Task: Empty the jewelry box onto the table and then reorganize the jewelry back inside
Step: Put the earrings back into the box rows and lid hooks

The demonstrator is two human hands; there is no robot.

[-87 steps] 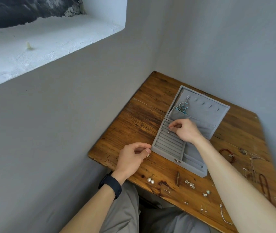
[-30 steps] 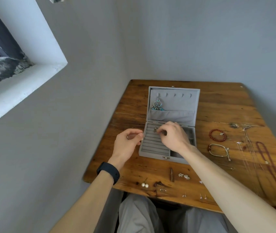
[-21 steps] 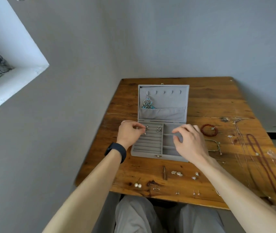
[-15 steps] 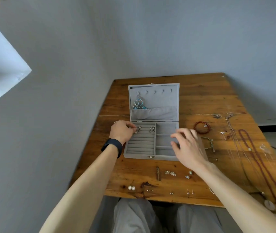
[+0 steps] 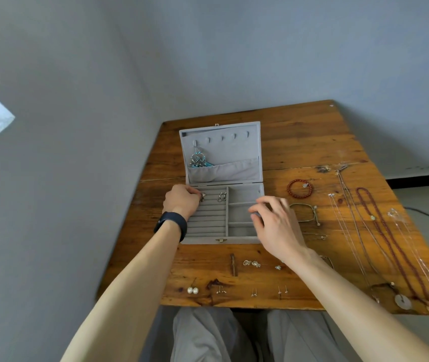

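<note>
A grey velvet jewelry box lies open on the wooden table. A blue-and-silver pendant hangs from a hook in its lid. My left hand pinches a small ring at the top slot of the ring rows. A second ring sits in the same slot to the right. My right hand hovers with relaxed, spread fingers over the box's right compartments and holds nothing.
Several small earrings and studs lie along the table's front edge. To the right are a red bead bracelet, a thin bangle, a long red bead necklace and several thin chains. Walls close in left and behind.
My right hand left a ring in the top slot and drew back to the right side of the box. My left hand moved from beside the box to the top slot with its ring.
</note>
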